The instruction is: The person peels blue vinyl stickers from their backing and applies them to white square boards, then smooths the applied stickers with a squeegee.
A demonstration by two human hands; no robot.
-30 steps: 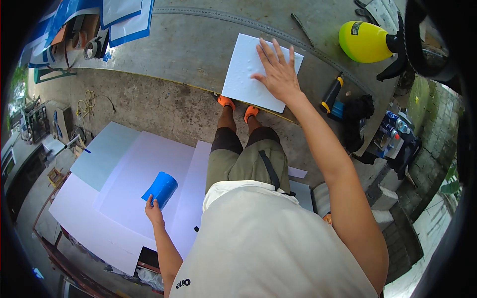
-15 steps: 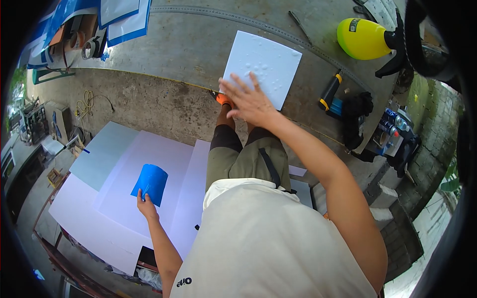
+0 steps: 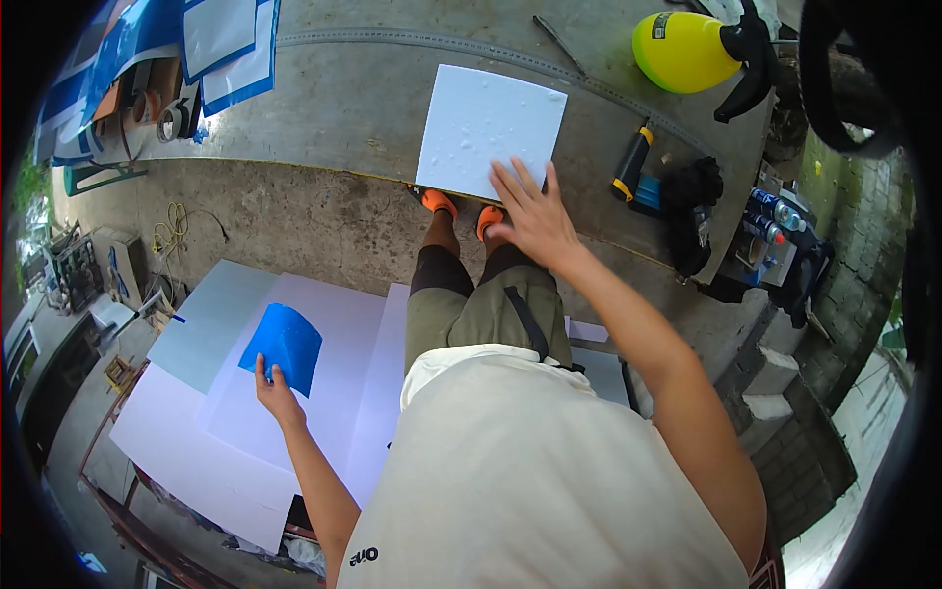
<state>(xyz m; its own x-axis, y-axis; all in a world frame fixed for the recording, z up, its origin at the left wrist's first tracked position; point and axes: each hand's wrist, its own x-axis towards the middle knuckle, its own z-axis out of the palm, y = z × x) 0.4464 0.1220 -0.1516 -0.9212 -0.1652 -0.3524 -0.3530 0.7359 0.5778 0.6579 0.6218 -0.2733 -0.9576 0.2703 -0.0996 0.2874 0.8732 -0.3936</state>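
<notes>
A white square panel (image 3: 491,123) dotted with water drops lies on the grey metal tabletop at its near edge. My right hand (image 3: 538,218) is open, fingers spread, with the fingertips over the panel's lower right corner. Out to the left, my left hand (image 3: 279,393) pinches a curved blue sheet (image 3: 283,342) by its lower edge, thumb and fingers closed on it. That sheet is held above large pale boards (image 3: 343,314).
On the metal table (image 3: 334,108) lie a long steel ruler (image 3: 392,37), a thin pen-like tool (image 3: 559,44), a yellow spray bottle (image 3: 687,51), a black-and-yellow cutter (image 3: 633,162) and a dark cloth bundle (image 3: 692,201). Blue-edged sheets (image 3: 231,49) and tape rolls (image 3: 177,120) sit at the left end.
My right hand has moved from the panel's lower left side to its lower right corner. The left hand and blue sheet have shifted slightly up and left in view.
</notes>
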